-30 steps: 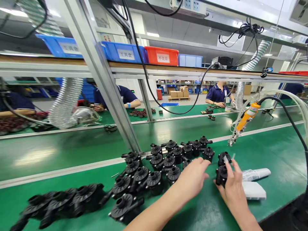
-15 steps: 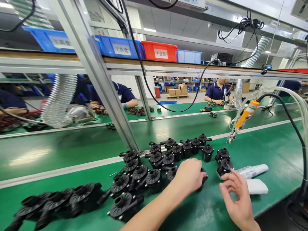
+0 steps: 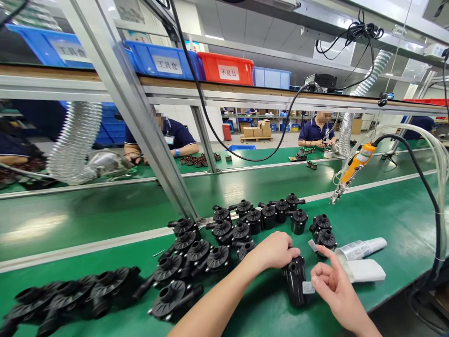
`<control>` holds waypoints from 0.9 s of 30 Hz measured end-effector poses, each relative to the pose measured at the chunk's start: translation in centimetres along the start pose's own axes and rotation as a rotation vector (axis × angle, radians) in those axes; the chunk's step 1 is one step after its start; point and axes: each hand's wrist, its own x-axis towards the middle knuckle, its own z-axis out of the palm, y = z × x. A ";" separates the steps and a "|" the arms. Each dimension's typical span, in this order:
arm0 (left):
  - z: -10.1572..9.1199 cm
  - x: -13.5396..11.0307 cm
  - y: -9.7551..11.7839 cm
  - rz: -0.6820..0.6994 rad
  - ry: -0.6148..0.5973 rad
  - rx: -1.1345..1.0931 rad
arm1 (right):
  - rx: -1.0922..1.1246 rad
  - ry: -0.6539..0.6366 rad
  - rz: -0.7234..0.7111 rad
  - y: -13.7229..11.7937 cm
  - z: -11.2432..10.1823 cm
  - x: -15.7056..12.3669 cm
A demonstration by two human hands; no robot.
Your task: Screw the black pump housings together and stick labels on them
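My left hand (image 3: 277,250) is closed around the top of a black pump (image 3: 296,281), which is tilted so that its smooth side faces me. Close beside it is my right hand (image 3: 333,285), its index finger stretched out and the other fingers curled. A small pale label (image 3: 308,287) at my right thumb reaches the side of the pump. On the tip of the index finger sits a second small label (image 3: 312,245). Behind that fingertip two more black pumps (image 3: 325,238) stand upright. Many similar pumps (image 3: 217,257) are grouped on the green bench left of my hands.
Two rolls of white sheet material (image 3: 365,271) lie right of my right hand. An orange powered screwdriver (image 3: 358,164) hangs at the right with hoses. A metal post (image 3: 140,126) rises behind the pumps. Co-workers (image 3: 317,131) sit across the bench. Bins (image 3: 226,70) line the shelf above.
My left hand has tilted the pump, bringing its side into view. My right hand has moved left to it, and two small labels now show at its fingers.
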 end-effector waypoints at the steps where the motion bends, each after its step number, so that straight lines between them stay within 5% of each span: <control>1: 0.1 0.2 -0.2 0.002 -0.006 -0.007 | -0.022 -0.013 0.016 0.0 0.0 0.1; 12: 0.6 0.4 -0.7 0.011 -0.009 -0.031 | -0.191 -0.123 0.049 -0.5 0.4 0.8; 20: 0.4 0.3 -0.3 0.019 -0.013 -0.028 | -0.251 -0.045 0.014 0.3 0.8 0.7; 27: 0.0 0.0 -0.1 0.026 -0.015 -0.025 | -0.655 -0.023 -0.126 0.4 -0.6 0.5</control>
